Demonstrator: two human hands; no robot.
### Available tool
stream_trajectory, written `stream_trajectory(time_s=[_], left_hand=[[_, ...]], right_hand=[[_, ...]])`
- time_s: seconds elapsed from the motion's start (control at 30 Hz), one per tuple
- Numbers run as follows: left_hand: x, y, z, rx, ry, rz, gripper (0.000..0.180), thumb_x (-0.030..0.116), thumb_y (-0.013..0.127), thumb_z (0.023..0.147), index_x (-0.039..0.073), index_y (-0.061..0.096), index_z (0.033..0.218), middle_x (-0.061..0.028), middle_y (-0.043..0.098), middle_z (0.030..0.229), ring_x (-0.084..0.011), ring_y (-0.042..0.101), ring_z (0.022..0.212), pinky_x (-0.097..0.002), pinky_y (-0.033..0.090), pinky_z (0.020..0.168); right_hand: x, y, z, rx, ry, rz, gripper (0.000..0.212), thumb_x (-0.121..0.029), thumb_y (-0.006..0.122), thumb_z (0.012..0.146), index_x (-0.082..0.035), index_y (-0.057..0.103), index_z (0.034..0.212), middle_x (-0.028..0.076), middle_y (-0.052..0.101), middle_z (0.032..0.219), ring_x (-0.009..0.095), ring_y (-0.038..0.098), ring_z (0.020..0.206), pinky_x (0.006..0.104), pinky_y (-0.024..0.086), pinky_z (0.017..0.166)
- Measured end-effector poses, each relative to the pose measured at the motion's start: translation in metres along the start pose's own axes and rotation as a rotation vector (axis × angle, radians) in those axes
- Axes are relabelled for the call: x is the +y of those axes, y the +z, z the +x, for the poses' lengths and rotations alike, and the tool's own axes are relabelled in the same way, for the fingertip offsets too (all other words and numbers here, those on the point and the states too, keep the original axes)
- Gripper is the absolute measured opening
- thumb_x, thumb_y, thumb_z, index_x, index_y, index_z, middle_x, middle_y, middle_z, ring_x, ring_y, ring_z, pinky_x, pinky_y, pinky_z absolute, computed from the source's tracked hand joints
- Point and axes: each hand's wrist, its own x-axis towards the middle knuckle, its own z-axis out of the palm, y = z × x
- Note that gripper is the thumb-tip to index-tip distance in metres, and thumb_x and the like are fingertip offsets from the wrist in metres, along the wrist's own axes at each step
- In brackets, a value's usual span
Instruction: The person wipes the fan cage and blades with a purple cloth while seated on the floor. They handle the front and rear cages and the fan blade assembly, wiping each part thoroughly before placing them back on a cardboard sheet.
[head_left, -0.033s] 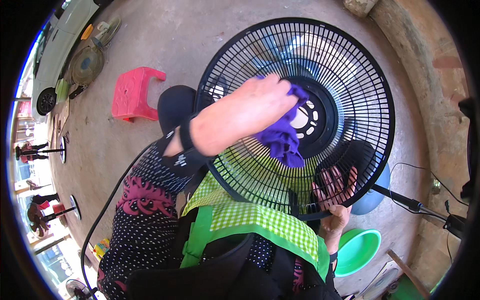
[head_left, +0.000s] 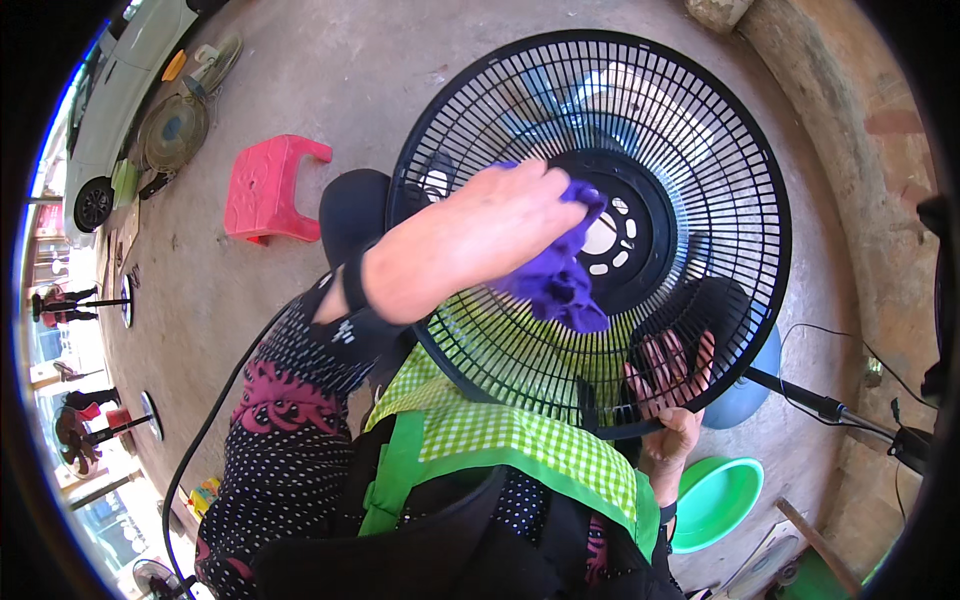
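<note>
A round black fan grille (head_left: 735, 160) lies tilted over my lap, its wire ribs running out from a solid hub with slots. My left hand (head_left: 490, 225), slightly blurred, is closed on a purple cloth (head_left: 565, 290) and presses it against the grille just left of the hub. One end of the cloth hangs loose across the ribs. At the grille's near right edge my right hand (head_left: 672, 390) grips the rim, thumb on the outside and fingers behind the ribs. Part of those fingers shows through the gaps.
A pink plastic stool (head_left: 265, 190) stands on the concrete floor to the left. A green basin (head_left: 715, 505) sits at the lower right, near a fan pole (head_left: 800, 395) and a loose cable. Fan parts (head_left: 172, 130) and a white car (head_left: 125, 75) are at the far left.
My left hand and the purple cloth have shifted slightly left and toward me across the grille. My right hand stays on the rim.
</note>
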Motion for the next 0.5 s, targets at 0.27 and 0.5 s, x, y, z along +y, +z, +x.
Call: stream_trajectory(time_s=[0.27, 0.5], left_hand=[[-0.041, -0.021, -0.072, 0.599, -0.303, -0.247, 0.073, 0.031, 0.077, 0.08, 0.009, 0.05, 0.143, -0.02, 0.057, 0.136, -0.0354, 0.054, 0.127, -0.0415, 0.042, 0.108], [-0.103, 0.029, -0.044, 0.499, -0.516, -1.45, 0.07, 0.032, 0.068, 0.095, -0.002, 0.039, 0.148, -0.0137, 0.062, 0.131, -0.0184, 0.06, 0.117, -0.0325, 0.048, 0.098]], right_hand=[[0.001, 0.001, 0.003, 0.051, 0.03, 0.006, 0.108, 0.003, 0.059, 0.06, -0.015, 0.018, 0.158, 0.024, 0.039, 0.148, 0.042, 0.041, 0.138, 0.0659, 0.036, 0.11], [0.004, -0.008, -0.008, 0.034, -0.04, 0.026, 0.102, 0.003, 0.052, 0.063, -0.018, 0.021, 0.158, 0.023, 0.033, 0.156, 0.04, 0.031, 0.145, 0.0653, 0.03, 0.114]])
